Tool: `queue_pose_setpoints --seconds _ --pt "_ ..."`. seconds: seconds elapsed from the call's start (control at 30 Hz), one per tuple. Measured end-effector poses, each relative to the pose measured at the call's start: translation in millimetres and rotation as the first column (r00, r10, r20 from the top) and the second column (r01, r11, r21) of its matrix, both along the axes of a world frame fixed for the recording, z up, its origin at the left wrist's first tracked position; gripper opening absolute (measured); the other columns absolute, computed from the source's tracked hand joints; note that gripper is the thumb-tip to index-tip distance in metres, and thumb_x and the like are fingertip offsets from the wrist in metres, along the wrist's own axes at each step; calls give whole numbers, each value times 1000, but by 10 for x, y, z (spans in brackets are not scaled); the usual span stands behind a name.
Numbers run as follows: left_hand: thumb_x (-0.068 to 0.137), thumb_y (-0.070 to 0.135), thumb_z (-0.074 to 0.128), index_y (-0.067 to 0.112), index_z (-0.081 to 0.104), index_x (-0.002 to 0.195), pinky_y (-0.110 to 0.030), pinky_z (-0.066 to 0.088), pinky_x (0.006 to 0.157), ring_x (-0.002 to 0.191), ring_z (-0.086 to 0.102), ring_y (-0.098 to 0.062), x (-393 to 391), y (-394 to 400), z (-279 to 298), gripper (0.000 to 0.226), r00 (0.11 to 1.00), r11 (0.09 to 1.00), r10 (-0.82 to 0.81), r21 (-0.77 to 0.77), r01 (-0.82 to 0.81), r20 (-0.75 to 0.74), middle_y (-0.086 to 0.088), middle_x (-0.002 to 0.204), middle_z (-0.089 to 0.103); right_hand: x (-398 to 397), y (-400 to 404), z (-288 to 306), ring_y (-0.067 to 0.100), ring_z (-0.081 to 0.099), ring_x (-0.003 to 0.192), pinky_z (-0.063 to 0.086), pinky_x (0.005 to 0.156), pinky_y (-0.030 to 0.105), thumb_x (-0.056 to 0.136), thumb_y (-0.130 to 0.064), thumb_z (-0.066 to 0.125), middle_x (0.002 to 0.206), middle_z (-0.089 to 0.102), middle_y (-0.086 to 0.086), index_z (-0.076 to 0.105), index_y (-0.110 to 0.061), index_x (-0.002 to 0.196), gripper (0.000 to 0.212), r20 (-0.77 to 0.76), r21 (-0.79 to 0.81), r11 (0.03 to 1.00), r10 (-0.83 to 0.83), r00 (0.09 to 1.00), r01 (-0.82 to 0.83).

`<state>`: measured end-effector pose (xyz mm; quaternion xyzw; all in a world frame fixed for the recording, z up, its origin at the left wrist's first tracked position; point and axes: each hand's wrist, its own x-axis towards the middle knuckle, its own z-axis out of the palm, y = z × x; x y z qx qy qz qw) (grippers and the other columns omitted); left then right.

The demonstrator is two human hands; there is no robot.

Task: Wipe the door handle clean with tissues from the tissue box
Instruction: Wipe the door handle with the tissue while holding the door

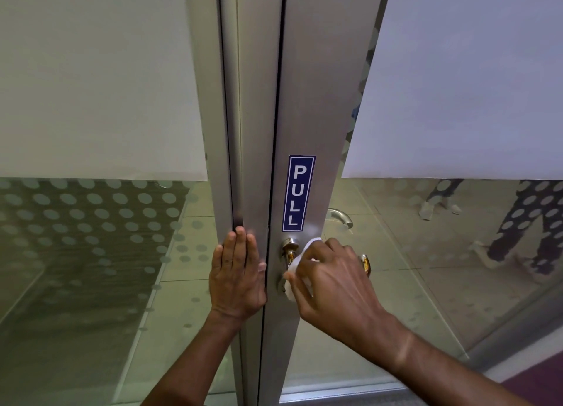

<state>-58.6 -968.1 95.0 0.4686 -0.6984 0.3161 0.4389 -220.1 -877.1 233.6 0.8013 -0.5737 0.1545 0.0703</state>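
A shiny metal door handle (289, 250) sticks out of the grey aluminium door frame (307, 107), just below a blue PULL sticker (298, 193). My right hand (332, 280) is wrapped over the handle's lever with a white tissue (297, 270) pressed against it; only the handle's base and its far tip (365, 264) show. My left hand (239, 271) lies flat, fingers together, on the neighbouring frame post left of the door gap. No tissue box is in view.
Glass panels with frosted film and dot patterns flank the frame. A second handle (339, 216) shows through the glass on the door's far side. Someone's legs in dotted trousers (524, 225) stand beyond the right pane.
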Motion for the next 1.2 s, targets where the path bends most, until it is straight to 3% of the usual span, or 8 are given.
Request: queue_pose_setpoints --seconds 0.17,0.27,0.37,0.53,0.63,0.8,1.0,1.2 --pt "102 32 22 7 -7 157 -38 -5 124 153 -8 -24 9 9 -11 66 1000 1000 -6 13 6 -2 -12 166 -12 86 -81 -57 21 62 86 48 71 30 96 -36 50 102 65 3 54 -16 113 27 84 110 994 -11 996 2" --pt "103 33 21 7 -7 157 -38 -5 124 153 -8 -24 5 10 -6 65 1000 1000 -1 21 1 -2 -11 165 -12 123 -74 -100 25 64 87 49 70 31 97 -28 47 105 65 6 47 -14 124 30 32 97 995 -17 999 14" --pt "103 33 20 7 -6 157 -38 -5 124 154 -7 -24 5 8 -4 65 1000 1000 4 12 -4 -4 -12 166 -11 134 -109 -129 29 62 78 50 67 34 90 -15 53 95 65 11 56 -9 113 23 -80 95 995 -4 997 12" --pt "103 33 21 7 -5 157 -38 -5 124 154 -7 -24 -2 3 -2 65 1000 1000 0 5 0 -6 -11 166 -11 136 -131 -125 20 52 45 40 44 23 48 -2 79 50 58 4 66 -11 59 20 -179 47 998 51 983 -43" --pt "103 32 22 6 -5 157 -38 -5 124 154 -7 -24 0 -3 2 65 1000 1000 7 3 -7 -1 -11 166 -11 87 -115 -198 21 63 56 52 63 26 50 -8 79 61 68 7 73 -10 69 20 -237 21 997 77 969 -74" --pt "102 31 23 6 -5 157 -38 -5 124 154 -7 -24 -8 -8 0 66 1000 1000 8 -12 -8 -5 -12 166 -10 -51 -117 -200 22 67 66 47 94 33 58 -5 72 68 70 5 70 -10 75 18 -242 15 991 135 961 -136" --pt "102 32 22 6 -6 157 -38 -6 124 153 -8 -24 -2 -9 -4 67 1000 1000 16 -7 -16 7 -11 166 -12 -105 -15 -65 23 65 60 55 84 37 61 1 71 62 69 4 72 -11 72 17 -228 13 984 175 958 -176" --pt "97 30 31 7 -7 157 -38 -6 124 153 -9 -24 -1 3 -6 74 1000 1000 14 -1 -14 6 -11 166 -13 -258 1 -95 23 68 65 52 86 33 64 1 72 68 73 2 74 -14 80 22 -242 -1 986 163 957 -168"
